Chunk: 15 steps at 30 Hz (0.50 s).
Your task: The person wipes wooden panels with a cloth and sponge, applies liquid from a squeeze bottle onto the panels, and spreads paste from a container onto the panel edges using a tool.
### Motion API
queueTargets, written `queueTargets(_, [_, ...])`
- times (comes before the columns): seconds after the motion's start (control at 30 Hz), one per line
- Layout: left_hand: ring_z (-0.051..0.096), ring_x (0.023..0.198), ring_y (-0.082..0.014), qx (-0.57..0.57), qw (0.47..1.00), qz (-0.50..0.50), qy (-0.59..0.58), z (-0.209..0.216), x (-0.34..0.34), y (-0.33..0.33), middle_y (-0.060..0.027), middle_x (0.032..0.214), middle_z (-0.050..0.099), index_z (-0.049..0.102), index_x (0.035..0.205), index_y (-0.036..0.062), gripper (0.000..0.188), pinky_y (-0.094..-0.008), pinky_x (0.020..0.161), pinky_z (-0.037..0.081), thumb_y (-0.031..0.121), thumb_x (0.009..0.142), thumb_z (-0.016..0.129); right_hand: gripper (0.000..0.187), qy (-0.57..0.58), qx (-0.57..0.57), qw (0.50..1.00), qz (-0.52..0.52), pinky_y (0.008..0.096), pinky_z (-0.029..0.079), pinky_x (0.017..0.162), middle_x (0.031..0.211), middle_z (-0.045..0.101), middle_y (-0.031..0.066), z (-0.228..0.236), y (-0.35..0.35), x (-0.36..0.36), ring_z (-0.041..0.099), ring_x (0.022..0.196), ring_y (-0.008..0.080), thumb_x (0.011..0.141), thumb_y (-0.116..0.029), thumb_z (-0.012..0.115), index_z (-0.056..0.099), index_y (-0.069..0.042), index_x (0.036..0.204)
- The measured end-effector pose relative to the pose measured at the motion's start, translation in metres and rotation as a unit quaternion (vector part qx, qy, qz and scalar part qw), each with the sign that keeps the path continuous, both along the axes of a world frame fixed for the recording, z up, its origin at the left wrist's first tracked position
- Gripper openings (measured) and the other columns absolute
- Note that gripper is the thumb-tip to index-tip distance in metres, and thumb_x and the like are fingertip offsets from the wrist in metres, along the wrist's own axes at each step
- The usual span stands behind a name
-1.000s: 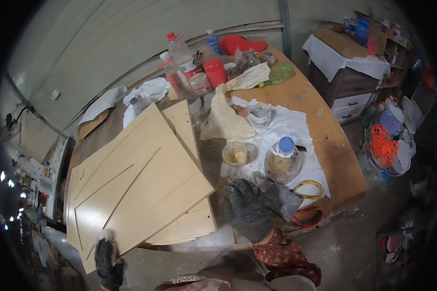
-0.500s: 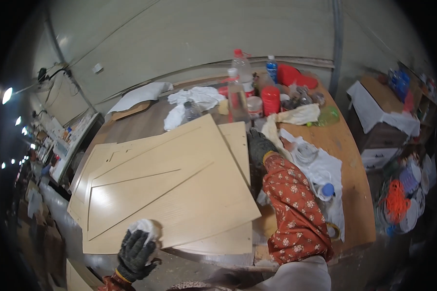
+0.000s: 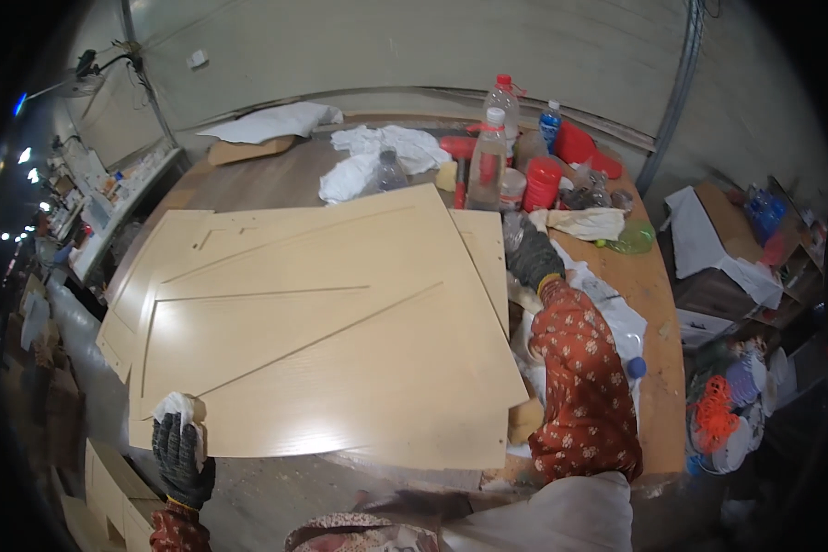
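Scanning from the left of my feed, I find a long bench (image 3: 124, 221) whose clutter is too blurred to sort out. The gloved left hand (image 3: 182, 460) grips a white wad (image 3: 177, 405) at the near-left corner of a pale grooved panel (image 3: 340, 359). That panel hides most of the similar boards (image 3: 488, 241) beneath it, all lying on a brown table (image 3: 248, 179) before a grey wall (image 3: 414, 46). Just beside the panel's right edge, the gloved right hand (image 3: 535, 258) meets clear plastic (image 3: 515, 232); I cannot tell whether its fingers close on anything. A red flowered sleeve (image 3: 584, 386) covers much of a white cloth (image 3: 627, 317) and leaves a blue cap (image 3: 636, 368) peeking out. Farther right, past a bundle of orange cord (image 3: 714, 412), shelves (image 3: 805, 271) fade into the lens's dark rim.
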<state>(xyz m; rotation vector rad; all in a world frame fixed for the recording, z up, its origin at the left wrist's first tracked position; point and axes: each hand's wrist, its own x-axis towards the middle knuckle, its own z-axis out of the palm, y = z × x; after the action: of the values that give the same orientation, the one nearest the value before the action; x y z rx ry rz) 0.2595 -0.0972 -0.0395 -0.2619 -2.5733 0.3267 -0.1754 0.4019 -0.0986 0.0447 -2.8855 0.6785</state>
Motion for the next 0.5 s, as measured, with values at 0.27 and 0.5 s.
queueTargets(0.27, [0.038, 0.130, -0.0414, 0.019, 0.999, 0.003, 0.027, -0.012, 0.000, -0.010, -0.0223, 0.138, 0.041, 0.041, 0.137, 0.0046, 0.072, -0.0573, 0.108, 0.026, -0.005, 0.066, 0.054, 0.101, -0.053, -0.016, 0.998, -0.008, 0.0400, 0.045, 0.094, 0.120, 0.057, 0.0244, 0.109, 0.047, 0.071, 0.057, 0.111, 0.0350, 0.055, -0.049, 0.084, 0.042, 0.004, 0.130])
queueTargets(0.5, [0.038, 0.130, -0.0410, 0.022, 0.999, 0.010, 0.047, -0.017, -0.003, -0.007, -0.0218, 0.137, 0.043, 0.045, 0.134, 0.0026, 0.070, -0.0556, 0.108, 0.027, -0.004, 0.065, 0.058, 0.108, -0.064, 0.019, 0.995, 0.078, 0.0375, 0.037, 0.103, 0.133, 0.046, 0.0226, 0.094, 0.042, 0.148, 0.046, 0.123, 0.0321, 0.053, -0.045, 0.086, 0.036, 0.001, 0.137])
